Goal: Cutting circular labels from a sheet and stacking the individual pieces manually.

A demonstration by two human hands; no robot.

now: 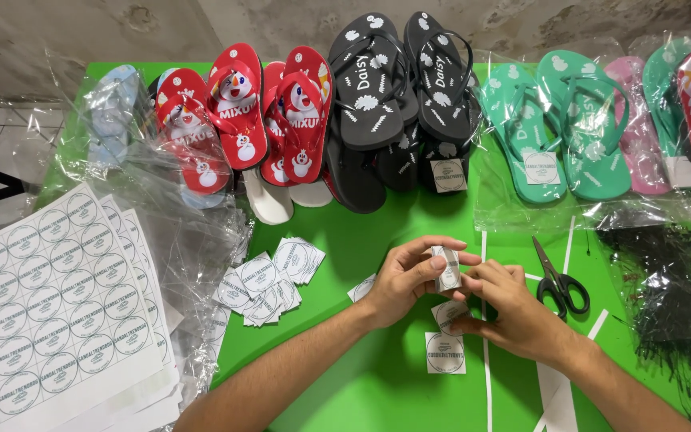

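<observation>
between both hands' grip (459,292): folded label (446,269).

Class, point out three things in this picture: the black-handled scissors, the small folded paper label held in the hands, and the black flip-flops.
Black-handled metal scissors (557,280), head view, near the pivot.
Small folded white paper label (446,268), head view, its front face.
Black rubber flip-flops with white flower prints (369,100), head view, sole of the left one.

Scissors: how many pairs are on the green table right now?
1. The black-handled scissors lie on the green table, just right of the right hand. Plastic bags could hide others.
</observation>
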